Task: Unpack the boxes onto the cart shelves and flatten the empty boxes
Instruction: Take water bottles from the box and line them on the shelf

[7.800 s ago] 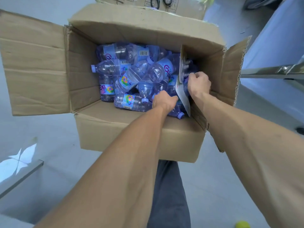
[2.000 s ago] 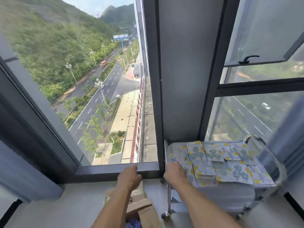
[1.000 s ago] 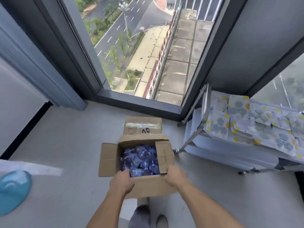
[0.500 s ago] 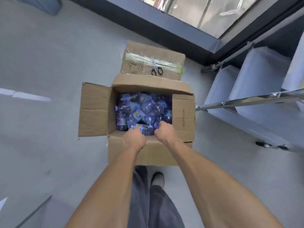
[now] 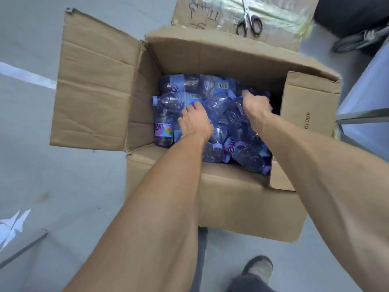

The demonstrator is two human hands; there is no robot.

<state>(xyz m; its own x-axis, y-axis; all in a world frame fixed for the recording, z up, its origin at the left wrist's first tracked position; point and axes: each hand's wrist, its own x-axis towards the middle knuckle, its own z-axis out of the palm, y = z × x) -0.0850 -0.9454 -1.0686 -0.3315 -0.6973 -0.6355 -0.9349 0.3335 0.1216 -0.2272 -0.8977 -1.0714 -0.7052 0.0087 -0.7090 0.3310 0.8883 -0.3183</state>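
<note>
An open cardboard box (image 5: 231, 199) stands on the floor, its flaps folded out. Inside lie several small clear water bottles (image 5: 181, 85) with purple caps and labels, jumbled on their sides. Both my arms reach into it. My left hand (image 5: 194, 121) lies on the bottles at centre left, fingers stretched over one bottle. My right hand (image 5: 255, 105) is deeper at centre right, its fingers curled down around a bottle; the fingertips are hidden among the bottles.
A second taped box (image 5: 210, 11) lies behind, with scissors (image 5: 249, 20) on top. The cart's metal rail (image 5: 362, 116) and shelf edge show at the right. My shoe (image 5: 259, 268) stands just in front of the box on the grey floor.
I have turned from the cart and bent down to the box. Both hands moved from its near edge farther in among the bottles.
</note>
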